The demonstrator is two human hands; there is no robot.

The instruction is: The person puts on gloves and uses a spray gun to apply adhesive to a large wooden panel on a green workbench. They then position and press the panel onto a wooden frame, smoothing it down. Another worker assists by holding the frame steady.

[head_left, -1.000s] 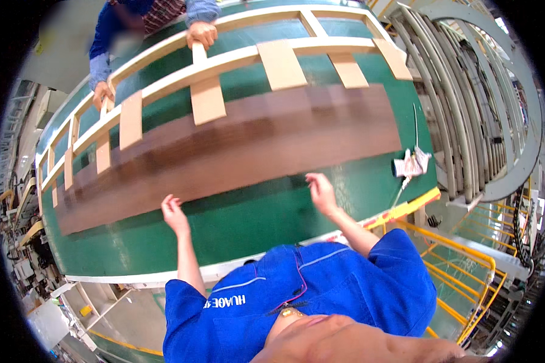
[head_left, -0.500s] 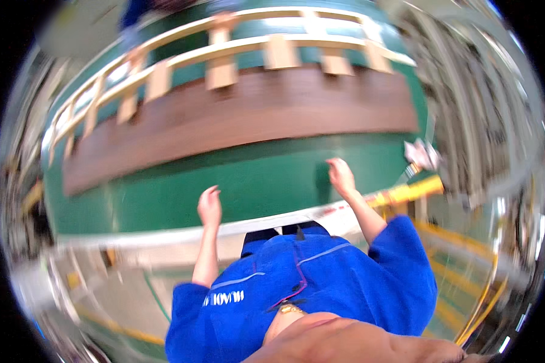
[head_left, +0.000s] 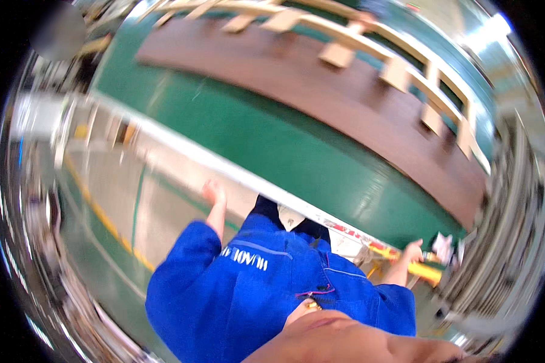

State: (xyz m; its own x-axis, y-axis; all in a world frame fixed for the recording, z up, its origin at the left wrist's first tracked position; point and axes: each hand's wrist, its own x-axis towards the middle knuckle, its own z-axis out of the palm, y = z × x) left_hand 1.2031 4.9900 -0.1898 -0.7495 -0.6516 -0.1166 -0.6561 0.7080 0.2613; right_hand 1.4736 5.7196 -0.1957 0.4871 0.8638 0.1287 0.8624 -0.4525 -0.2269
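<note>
My left hand (head_left: 214,192) hangs in the air off the near side of the green-topped table (head_left: 181,115), fingers loosely apart and slightly blurred, holding nothing. Near the table's right corner is my right hand (head_left: 412,251), its fingers loose with nothing visible in them. It is nearest to a yellow bar-like thing (head_left: 425,272); I cannot tell whether they touch. A long dark brown panel (head_left: 284,91) lies on the table. Along its far side runs a pale wooden frame (head_left: 369,45), with several short wooden blocks (head_left: 395,74) jutting over the panel.
Another person's hand (head_left: 362,23) is at the frame across the table. A crumpled whitish-pink thing (head_left: 443,247) lies by the right corner. Stacked long grey pieces (head_left: 496,224) stand to the right. Yellow lines (head_left: 106,221) mark the floor at left.
The view has swung round, so the table now slants down to the right. My left hand has moved off the table's edge, and my right hand has come to the yellow thing.
</note>
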